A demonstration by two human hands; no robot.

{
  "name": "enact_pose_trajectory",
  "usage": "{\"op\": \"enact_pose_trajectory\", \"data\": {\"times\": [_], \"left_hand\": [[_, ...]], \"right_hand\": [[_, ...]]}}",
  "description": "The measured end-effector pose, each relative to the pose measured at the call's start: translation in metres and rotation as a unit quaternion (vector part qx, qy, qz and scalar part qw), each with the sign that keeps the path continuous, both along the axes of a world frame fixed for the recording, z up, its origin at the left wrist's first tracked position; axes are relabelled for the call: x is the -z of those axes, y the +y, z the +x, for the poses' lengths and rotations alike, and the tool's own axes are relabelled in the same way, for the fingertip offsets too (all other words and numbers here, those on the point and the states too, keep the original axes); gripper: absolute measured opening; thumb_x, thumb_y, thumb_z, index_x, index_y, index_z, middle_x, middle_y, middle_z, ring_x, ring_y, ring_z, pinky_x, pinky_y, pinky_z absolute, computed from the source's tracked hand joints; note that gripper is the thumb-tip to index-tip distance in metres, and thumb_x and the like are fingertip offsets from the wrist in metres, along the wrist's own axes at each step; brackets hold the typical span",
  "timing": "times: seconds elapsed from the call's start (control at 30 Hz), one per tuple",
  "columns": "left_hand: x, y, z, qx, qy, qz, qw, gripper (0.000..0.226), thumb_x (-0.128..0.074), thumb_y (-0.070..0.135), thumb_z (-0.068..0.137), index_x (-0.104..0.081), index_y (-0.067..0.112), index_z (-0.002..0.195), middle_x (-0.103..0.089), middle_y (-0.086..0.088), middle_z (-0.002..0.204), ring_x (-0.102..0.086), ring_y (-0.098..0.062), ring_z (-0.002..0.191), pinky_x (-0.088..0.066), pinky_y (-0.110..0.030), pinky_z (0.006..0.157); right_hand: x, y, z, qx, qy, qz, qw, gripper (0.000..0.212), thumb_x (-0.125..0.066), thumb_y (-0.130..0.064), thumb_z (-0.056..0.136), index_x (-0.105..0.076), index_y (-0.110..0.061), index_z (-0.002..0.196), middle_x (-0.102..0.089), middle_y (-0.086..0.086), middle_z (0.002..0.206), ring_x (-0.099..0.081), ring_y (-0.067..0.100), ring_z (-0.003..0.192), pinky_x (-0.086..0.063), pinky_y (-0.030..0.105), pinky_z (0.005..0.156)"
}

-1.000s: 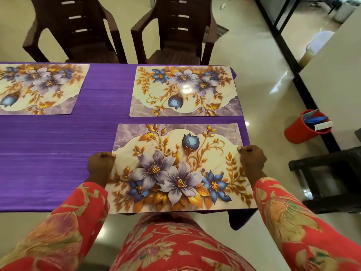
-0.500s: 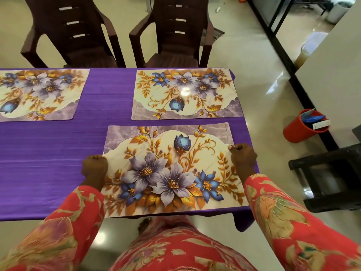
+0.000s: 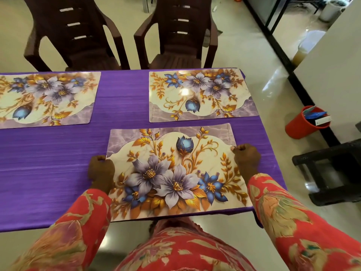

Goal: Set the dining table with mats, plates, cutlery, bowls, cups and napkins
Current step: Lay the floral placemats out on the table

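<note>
The near floral mat [image 3: 175,171] lay flat in the lower middle of the frame, on the purple tablecloth [image 3: 48,163], its near edge just at the table's front edge. The left hand [image 3: 100,170] gripped the mat's left edge with curled fingers, and the right hand [image 3: 247,158] gripped its right edge the same way, thumb tip showing at the upper corner of the fist. Both sleeves were red with a floral print.

Above it, in the centre right, a second floral mat [image 3: 201,94] lay flat on the cloth, apart from the near one. A third floral mat [image 3: 46,98] lay at the left edge of the frame, partly cut off.

Beyond the table, along the top, stood two dark brown chairs [image 3: 175,36]. A red bucket [image 3: 304,124] holding some items sat on the glossy floor at the right.
</note>
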State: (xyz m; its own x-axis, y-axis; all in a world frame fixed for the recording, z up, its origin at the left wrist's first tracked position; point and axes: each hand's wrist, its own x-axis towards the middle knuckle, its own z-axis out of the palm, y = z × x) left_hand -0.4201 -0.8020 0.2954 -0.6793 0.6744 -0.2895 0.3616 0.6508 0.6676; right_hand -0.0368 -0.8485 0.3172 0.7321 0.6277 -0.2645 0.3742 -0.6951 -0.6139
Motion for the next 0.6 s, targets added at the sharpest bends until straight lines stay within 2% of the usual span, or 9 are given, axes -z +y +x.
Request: {"op": "enact_pose_trajectory", "data": {"times": [0.23,0.4,0.6], "left_hand": [[0.006,0.004,-0.009,0.009,-0.018,0.007,1.0,0.027,-0.052,0.002,0.084,-0.062,0.006,0.109,-0.06,-0.02,0.12,-0.053,-0.038,0.112,-0.044,-0.042,0.096],[0.006,0.008,-0.015,0.042,-0.009,0.004,0.999,0.025,-0.066,0.02,0.083,-0.063,0.007,0.104,-0.063,-0.019,0.114,-0.056,-0.037,0.108,-0.046,-0.045,0.093],[0.006,0.008,-0.016,0.043,-0.018,0.007,0.999,0.023,-0.071,0.02,0.08,-0.063,0.007,0.098,-0.065,-0.018,0.108,-0.06,-0.036,0.103,-0.049,-0.044,0.087]], "right_hand": [[-0.001,0.004,-0.009,0.016,-0.013,-0.013,1.0,0.029,-0.066,-0.027,0.087,-0.068,-0.005,0.106,-0.066,0.018,0.11,-0.057,0.037,0.108,-0.046,0.038,0.085],[0.0,0.003,-0.013,0.011,-0.024,-0.015,1.0,0.029,-0.063,-0.026,0.089,-0.068,-0.004,0.107,-0.067,0.017,0.109,-0.058,0.036,0.107,-0.046,0.035,0.085],[0.007,0.002,-0.02,-0.017,-0.088,-0.015,0.996,0.029,-0.059,-0.023,0.091,-0.068,-0.001,0.109,-0.065,0.023,0.109,-0.058,0.039,0.102,-0.045,0.035,0.082]]}}
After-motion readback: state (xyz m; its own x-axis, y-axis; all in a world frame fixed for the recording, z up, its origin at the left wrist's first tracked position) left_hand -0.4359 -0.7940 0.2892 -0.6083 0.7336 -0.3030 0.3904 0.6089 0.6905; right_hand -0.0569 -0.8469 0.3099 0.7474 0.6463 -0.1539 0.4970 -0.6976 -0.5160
